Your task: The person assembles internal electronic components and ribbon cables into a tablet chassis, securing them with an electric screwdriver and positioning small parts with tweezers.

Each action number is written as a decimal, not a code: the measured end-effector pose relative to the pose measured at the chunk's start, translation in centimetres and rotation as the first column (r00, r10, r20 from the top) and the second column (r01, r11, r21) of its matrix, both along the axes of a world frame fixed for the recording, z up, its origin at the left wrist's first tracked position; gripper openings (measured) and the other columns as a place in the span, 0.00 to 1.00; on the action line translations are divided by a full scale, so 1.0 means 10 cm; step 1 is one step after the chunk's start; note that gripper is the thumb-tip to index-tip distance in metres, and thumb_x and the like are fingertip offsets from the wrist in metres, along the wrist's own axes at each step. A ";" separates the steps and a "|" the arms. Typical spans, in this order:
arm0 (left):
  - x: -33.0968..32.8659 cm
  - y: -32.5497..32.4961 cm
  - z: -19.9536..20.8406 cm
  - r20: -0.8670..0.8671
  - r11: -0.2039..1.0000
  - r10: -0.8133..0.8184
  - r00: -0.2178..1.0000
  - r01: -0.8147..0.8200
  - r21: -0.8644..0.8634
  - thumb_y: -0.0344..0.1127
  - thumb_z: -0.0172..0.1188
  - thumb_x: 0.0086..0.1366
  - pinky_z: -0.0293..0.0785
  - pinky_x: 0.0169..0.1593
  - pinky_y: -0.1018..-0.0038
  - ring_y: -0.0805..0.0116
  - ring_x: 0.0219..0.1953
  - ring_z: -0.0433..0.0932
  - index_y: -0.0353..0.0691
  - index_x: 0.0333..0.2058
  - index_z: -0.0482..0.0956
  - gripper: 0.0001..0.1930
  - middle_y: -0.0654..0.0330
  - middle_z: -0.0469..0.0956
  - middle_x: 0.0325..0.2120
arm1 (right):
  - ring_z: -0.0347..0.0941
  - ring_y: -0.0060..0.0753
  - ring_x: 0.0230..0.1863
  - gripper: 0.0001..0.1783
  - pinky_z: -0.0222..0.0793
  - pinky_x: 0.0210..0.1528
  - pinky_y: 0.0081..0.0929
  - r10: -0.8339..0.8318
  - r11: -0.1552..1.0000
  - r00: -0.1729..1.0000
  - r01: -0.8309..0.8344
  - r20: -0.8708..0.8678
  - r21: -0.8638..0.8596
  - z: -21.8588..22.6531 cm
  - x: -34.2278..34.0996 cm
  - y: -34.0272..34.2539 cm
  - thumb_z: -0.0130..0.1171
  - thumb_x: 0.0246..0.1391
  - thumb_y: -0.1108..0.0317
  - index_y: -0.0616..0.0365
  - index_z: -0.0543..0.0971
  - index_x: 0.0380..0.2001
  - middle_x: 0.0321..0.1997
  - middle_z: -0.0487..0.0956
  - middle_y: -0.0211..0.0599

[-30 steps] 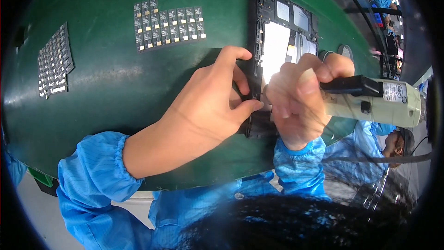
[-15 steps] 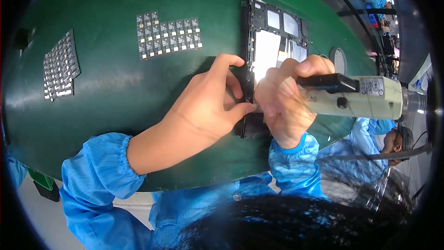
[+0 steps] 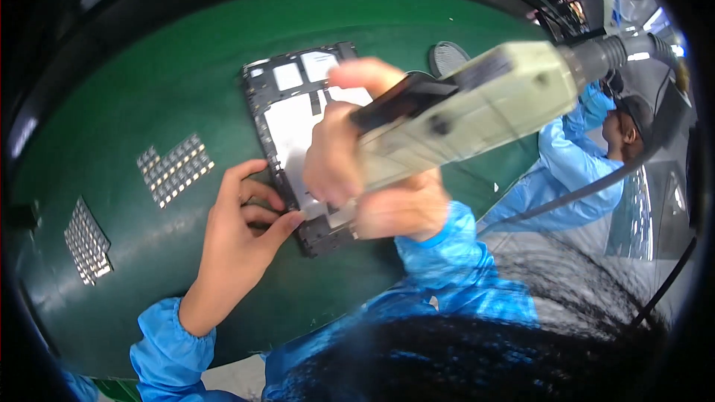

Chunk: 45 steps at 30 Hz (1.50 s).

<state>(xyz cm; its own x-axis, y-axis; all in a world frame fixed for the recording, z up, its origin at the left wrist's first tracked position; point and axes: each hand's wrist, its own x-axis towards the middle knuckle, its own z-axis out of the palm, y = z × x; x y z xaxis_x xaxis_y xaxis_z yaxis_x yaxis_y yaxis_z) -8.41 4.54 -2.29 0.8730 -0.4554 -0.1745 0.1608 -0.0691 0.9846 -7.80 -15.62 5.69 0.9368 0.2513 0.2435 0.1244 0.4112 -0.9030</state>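
A black flat device frame (image 3: 272, 134), like an opened tablet, lies on the green mat with pale silver panels inside. My left hand (image 3: 242, 227) is at its left edge, thumb and curled fingers gripping the rim near the lower corner. Over the frame my right hand (image 3: 406, 197), smeared by motion, is wrapped round a cream electric screwdriver (image 3: 477, 108) with a black lever. The tool slants from upper right toward the frame's lower part. Its tip is hidden by the hand, so I cannot tell whether it touches the frame.
To the left on the green mat (image 3: 186, 268) lie two sheets of small dark parts, one nearer (image 3: 88, 242) and one closer to the frame (image 3: 176, 169). A grey round-ended object (image 3: 449, 57) stands beyond the frame. A thick cable (image 3: 596, 186) hangs at right, near a co-worker in blue (image 3: 562, 160).
The view has turned and shifted, so the frame and part sheets appear further left and lower. My left hand stays on the frame's edge, and my right hand still holds the screwdriver over it.
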 end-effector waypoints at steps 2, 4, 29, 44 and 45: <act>-0.01 -0.04 0.22 -0.087 0.995 0.035 0.996 -0.026 0.095 0.20 0.68 0.58 0.73 0.31 0.81 0.77 0.32 0.79 0.37 0.60 0.61 0.33 0.59 0.73 0.36 | 0.68 0.28 0.25 0.35 0.73 0.30 0.34 0.030 0.953 0.999 -0.042 0.043 0.300 0.14 0.07 -0.18 0.71 0.52 0.64 0.51 0.63 0.59 0.25 0.66 0.27; -0.01 -0.06 0.27 -0.103 0.995 0.030 0.994 -0.020 0.098 0.20 0.68 0.58 0.72 0.31 0.82 0.77 0.32 0.79 0.37 0.60 0.61 0.34 0.60 0.73 0.36 | 0.72 0.31 0.23 0.23 0.80 0.34 0.35 0.072 0.884 0.992 -0.109 0.100 0.455 0.18 0.09 -0.51 0.64 0.47 0.75 0.57 0.68 0.46 0.23 0.68 0.32; 0.05 0.18 0.11 -0.493 0.991 0.079 0.866 -0.013 0.135 0.14 0.66 0.54 0.77 0.38 0.84 0.75 0.34 0.80 0.35 0.61 0.60 0.37 0.59 0.72 0.35 | 0.52 0.19 0.08 0.14 0.60 0.15 0.26 -0.688 0.687 0.684 0.722 0.242 -0.086 -0.16 0.05 -1.37 0.52 0.57 0.76 0.61 0.69 0.47 0.12 0.58 0.25; 0.03 0.21 -0.01 -0.559 0.990 0.112 0.822 -0.044 0.134 0.14 0.66 0.55 0.78 0.39 0.82 0.74 0.36 0.80 0.36 0.62 0.59 0.37 0.58 0.72 0.35 | 0.53 0.19 0.09 0.14 0.61 0.15 0.25 -0.709 0.654 0.666 0.744 0.231 -0.136 -0.22 0.08 -1.27 0.53 0.56 0.76 0.62 0.68 0.45 0.14 0.60 0.27; 0.03 0.20 -0.01 -0.554 0.990 0.115 0.824 -0.051 0.129 0.14 0.66 0.55 0.78 0.39 0.82 0.74 0.36 0.80 0.36 0.62 0.59 0.37 0.58 0.72 0.35 | 0.53 0.19 0.09 0.14 0.61 0.15 0.25 -0.708 0.656 0.667 0.743 0.231 -0.136 -0.21 0.08 -1.27 0.53 0.56 0.76 0.62 0.68 0.45 0.14 0.60 0.27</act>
<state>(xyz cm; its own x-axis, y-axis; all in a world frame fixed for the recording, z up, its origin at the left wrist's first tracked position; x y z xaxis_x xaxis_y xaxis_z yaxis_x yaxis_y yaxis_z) -8.08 6.55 -2.42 0.6446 -0.3369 -0.6863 0.6913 -0.1266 0.7114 -7.01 -28.34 3.55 0.7983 -0.4350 0.4166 0.4383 -0.0549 -0.8971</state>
